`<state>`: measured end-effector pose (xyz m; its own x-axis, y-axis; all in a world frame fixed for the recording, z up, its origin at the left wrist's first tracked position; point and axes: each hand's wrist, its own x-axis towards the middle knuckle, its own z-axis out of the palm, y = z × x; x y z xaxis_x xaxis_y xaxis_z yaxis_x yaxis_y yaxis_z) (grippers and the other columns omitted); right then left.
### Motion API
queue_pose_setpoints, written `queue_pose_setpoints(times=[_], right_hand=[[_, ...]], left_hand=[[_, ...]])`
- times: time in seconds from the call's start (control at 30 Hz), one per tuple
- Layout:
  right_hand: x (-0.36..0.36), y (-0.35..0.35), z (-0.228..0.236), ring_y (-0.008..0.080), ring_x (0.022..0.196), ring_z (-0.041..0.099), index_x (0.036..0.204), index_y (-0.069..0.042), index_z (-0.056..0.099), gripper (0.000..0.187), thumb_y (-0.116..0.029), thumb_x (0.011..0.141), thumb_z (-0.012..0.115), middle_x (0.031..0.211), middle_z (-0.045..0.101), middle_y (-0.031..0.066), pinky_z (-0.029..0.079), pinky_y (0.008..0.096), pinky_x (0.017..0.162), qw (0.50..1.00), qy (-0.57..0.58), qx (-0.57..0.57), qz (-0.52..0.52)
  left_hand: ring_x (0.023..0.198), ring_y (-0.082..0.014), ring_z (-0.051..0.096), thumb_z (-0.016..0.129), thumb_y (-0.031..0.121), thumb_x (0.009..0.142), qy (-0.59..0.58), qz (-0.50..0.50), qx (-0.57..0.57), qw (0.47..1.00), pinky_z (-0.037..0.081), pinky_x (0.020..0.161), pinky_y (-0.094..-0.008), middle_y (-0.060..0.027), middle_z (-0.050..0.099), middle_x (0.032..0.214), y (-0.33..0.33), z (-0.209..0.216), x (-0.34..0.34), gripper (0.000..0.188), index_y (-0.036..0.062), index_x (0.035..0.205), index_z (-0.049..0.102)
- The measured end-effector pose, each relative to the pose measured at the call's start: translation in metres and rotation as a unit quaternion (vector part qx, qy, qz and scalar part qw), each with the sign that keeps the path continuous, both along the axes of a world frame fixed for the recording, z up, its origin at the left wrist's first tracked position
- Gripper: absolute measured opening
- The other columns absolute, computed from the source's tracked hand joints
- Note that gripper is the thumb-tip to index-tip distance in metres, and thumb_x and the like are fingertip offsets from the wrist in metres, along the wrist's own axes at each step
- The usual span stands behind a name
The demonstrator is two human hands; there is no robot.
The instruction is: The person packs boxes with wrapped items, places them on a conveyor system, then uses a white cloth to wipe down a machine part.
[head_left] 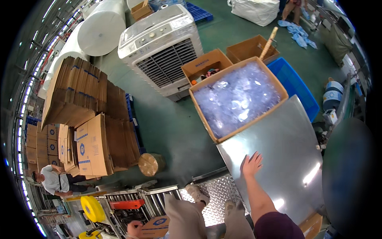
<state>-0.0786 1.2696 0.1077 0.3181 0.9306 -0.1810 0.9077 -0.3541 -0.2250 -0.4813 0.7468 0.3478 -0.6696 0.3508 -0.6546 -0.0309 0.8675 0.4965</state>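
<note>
My right hand (pixel 252 163) is open over the shiny metal table (pixel 274 147), fingers spread and nothing held. Beyond it, at the table's far edge, an open cardboard box (pixel 211 133) is filled with clear, bluish plastic pieces (pixel 238 99). Low in the view, my left hand (pixel 134 228) is at the left edge of a printed cardboard box (pixel 156 228) by the roller conveyor. Its fingers look curled, and what they may hold is hidden.
A white air cooler (pixel 163 51) stands ahead, with flattened cartons (pixel 79 87) stacked to its left. A blue crate (pixel 294 85) is beside the filled box. Roller conveyor (pixel 155 203) and yellow reels (pixel 92 208) are at lower left. Another person (pixel 53 179) stands far left.
</note>
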Motion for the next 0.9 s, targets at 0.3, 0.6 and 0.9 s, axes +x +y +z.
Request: queue_pose_setpoints(times=[0.3,0.6,0.9], right_hand=[[-0.052,0.039,-0.054,0.0350,0.144,0.015,0.152,-0.013,0.019,0.075,-0.056,0.094,0.038,0.156,0.018,0.0167,0.013,0.0596,0.112,0.976,-0.176,0.041,-0.120],[-0.049,0.025,-0.059,0.0349,0.144,0.016,0.150,-0.008,0.022,0.073,-0.055,0.095,0.034,0.155,0.020,0.0170,0.016,0.0593,0.111,0.972,-0.207,0.005,-0.112],[0.019,0.072,-0.034,0.0324,0.124,0.048,0.128,-0.008,0.054,0.059,-0.052,0.091,0.048,0.133,0.052,0.0175,0.036,0.0441,0.104,0.933,-0.308,0.054,-0.177]], left_hand=[[0.079,-0.0151,0.065,0.066,0.013,0.087,0.138,-0.063,0.030,0.988,0.051,0.074,-0.0294,-0.0087,0.069,0.085,0.261,0.047,-0.186,0.017,-0.0009,0.098,0.067],[0.066,-0.0136,0.055,0.055,0.022,0.095,0.425,0.127,0.139,0.885,0.047,0.054,-0.0278,-0.0048,0.058,0.074,0.216,0.166,-0.387,0.020,0.0029,0.090,0.056],[0.087,-0.0223,0.063,0.059,0.024,0.092,0.170,0.267,-0.133,0.939,0.052,0.073,-0.0333,-0.0159,0.066,0.099,0.201,-0.325,-0.370,0.031,0.0007,0.113,0.061]])
